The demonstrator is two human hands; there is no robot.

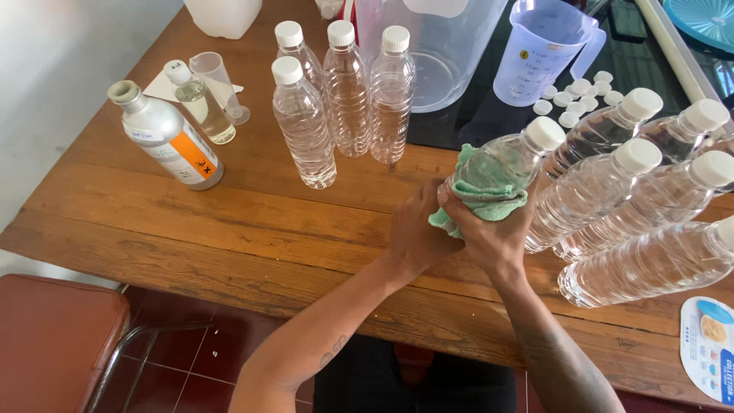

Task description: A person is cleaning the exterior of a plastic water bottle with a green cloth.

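1. At the lower left of the frame a red chair seat (53, 336) stands just beside the near edge of the wooden table (229, 229); at the lower right edge lies a round printed card (707, 348).
2. Both forearms rise from the bottom centre and meet near the middle of the frame. The left hand (413, 233) curls its fingers shut around the lower end of a clear bottle (508, 160), with the knuckles turned up toward the camera.
3. The right hand (493, 237) presses a green cloth (482, 191) around the same bottle, fingers closed over cloth and bottle together. The bottle tilts, its white cap pointing to the upper right.
4. Just right of the hands, a row of capped bottles (634, 206) leans the same way, touching one another and crowding the right side of the held bottle.
5. Farther back, left of centre, four upright bottles (344, 92) with white caps stand close together, well apart from the hands.
6. In the upper left a silver flask (168, 138) with an orange label stands open, with a small bottle (200, 103) and a small measuring cup (218, 80) behind it.
7. At the top stand a big clear jug (443, 53) and a blue measuring jug (539, 53), with loose white caps (577, 95) beside it.
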